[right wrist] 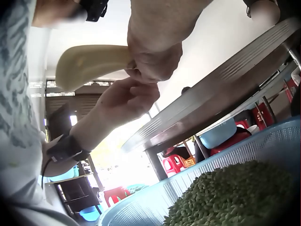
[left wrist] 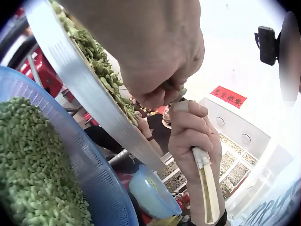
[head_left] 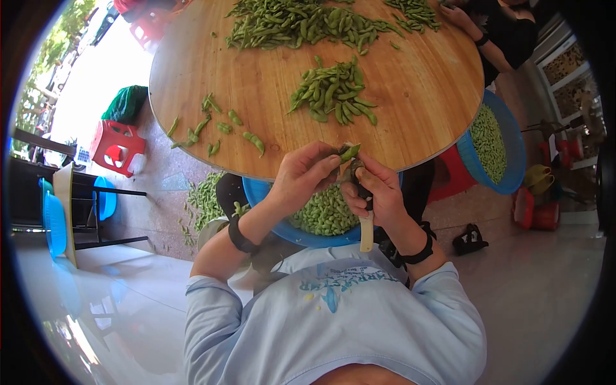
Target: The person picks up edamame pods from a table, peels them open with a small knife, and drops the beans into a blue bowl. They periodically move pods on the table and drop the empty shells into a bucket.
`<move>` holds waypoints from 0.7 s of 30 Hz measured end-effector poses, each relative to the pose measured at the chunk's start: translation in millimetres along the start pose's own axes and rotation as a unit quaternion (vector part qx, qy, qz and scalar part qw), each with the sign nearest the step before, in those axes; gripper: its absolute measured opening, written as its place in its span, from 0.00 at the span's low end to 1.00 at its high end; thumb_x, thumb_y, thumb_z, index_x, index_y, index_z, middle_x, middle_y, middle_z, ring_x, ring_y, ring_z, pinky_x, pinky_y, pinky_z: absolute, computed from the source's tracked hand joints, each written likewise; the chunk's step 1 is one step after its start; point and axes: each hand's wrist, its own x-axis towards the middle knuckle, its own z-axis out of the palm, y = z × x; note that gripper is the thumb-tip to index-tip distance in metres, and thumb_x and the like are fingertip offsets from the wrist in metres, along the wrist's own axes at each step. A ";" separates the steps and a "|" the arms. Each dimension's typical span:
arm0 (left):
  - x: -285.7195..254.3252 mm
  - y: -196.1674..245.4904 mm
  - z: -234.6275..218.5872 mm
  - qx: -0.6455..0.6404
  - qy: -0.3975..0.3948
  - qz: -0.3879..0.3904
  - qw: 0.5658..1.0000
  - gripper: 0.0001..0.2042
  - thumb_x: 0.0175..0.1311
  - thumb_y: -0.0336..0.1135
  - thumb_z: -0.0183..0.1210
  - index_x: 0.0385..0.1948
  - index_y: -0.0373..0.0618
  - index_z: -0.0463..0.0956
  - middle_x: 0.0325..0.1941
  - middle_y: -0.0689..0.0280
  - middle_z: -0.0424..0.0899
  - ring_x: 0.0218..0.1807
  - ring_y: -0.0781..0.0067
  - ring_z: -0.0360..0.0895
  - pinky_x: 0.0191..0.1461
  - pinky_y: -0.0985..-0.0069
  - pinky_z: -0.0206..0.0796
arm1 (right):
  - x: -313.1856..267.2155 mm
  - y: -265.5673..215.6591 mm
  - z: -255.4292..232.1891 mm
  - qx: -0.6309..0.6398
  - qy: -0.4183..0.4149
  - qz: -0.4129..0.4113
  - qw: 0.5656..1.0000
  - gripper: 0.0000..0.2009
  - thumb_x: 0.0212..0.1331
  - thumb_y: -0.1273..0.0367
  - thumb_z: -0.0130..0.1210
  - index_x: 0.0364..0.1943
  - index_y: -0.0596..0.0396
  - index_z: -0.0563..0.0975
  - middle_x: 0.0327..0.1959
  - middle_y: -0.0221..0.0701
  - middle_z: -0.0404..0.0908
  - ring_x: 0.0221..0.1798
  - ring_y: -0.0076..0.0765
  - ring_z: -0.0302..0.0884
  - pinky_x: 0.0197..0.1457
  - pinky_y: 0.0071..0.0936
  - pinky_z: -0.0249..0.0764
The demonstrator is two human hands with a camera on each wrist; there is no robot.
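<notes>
Over the near edge of the round table, my left hand (head_left: 303, 168) pinches a green soybean pod (head_left: 350, 153) between thumb and fingers. My right hand (head_left: 378, 187) meets it there, fingers curled round a folding knife with a cream handle (head_left: 366, 234). A long slot runs down that handle (left wrist: 207, 188) in the left wrist view; its working end is hidden among the fingers. A bandage-like wrap (left wrist: 180, 106) covers a right fingertip. Directly below both hands, a blue basket (right wrist: 155, 200) holds shelled green beans (head_left: 324, 212).
On the wooden table (head_left: 256, 74) lie a small pod heap (head_left: 330, 90), a larger heap (head_left: 289, 25) and scattered pods at left. Another person's hand (head_left: 457, 18) is at the far right. A second blue basket of beans (head_left: 487, 141) stands right; pods (head_left: 206, 199) litter the floor left.
</notes>
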 end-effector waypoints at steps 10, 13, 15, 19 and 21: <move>0.4 -16.5 -12.4 -0.304 -0.108 -0.089 0.942 0.07 0.67 0.33 0.52 0.40 0.40 0.74 0.30 0.67 0.76 0.23 0.81 0.70 0.19 0.86 0.55 | -2.3 -4.0 5.7 0.032 0.037 0.042 0.998 0.14 0.67 0.70 0.42 0.55 0.58 0.70 0.24 0.33 0.70 0.17 0.19 0.60 0.15 0.14 0.59; -1.4 -15.8 -10.5 -0.387 -0.170 -0.130 0.897 0.08 0.67 0.34 0.53 0.40 0.41 0.74 0.32 0.65 0.77 0.22 0.79 0.71 0.18 0.86 0.55 | -4.7 0.8 -12.1 0.144 -0.045 0.097 0.984 0.15 0.67 0.70 0.43 0.56 0.57 0.69 0.24 0.33 0.69 0.18 0.21 0.61 0.14 0.14 0.58; -1.2 -17.7 -7.3 -0.366 -0.131 -0.132 0.912 0.08 0.67 0.35 0.52 0.40 0.41 0.74 0.32 0.66 0.77 0.23 0.79 0.71 0.19 0.84 0.57 | -5.4 1.1 -14.5 0.165 -0.019 0.100 0.981 0.14 0.67 0.70 0.43 0.54 0.56 0.70 0.24 0.33 0.69 0.18 0.21 0.61 0.13 0.14 0.58; 1.2 -16.3 -4.0 0.209 -0.032 0.174 0.962 0.09 0.63 0.35 0.55 0.38 0.40 0.73 0.30 0.65 0.76 0.24 0.74 0.73 0.22 0.75 0.63 | -5.1 4.8 -18.9 0.186 0.060 0.103 0.975 0.10 0.66 0.69 0.45 0.48 0.55 0.73 0.25 0.33 0.69 0.18 0.21 0.60 0.13 0.14 0.58; 0.0 0.8 -9.3 0.374 -0.038 0.247 0.893 0.10 0.57 0.32 0.60 0.38 0.39 0.73 0.28 0.63 0.75 0.25 0.69 0.74 0.25 0.74 0.66 | -4.7 4.7 -14.2 0.161 0.067 0.111 0.978 0.08 0.67 0.67 0.45 0.43 0.53 0.73 0.24 0.33 0.68 0.17 0.20 0.60 0.12 0.13 0.56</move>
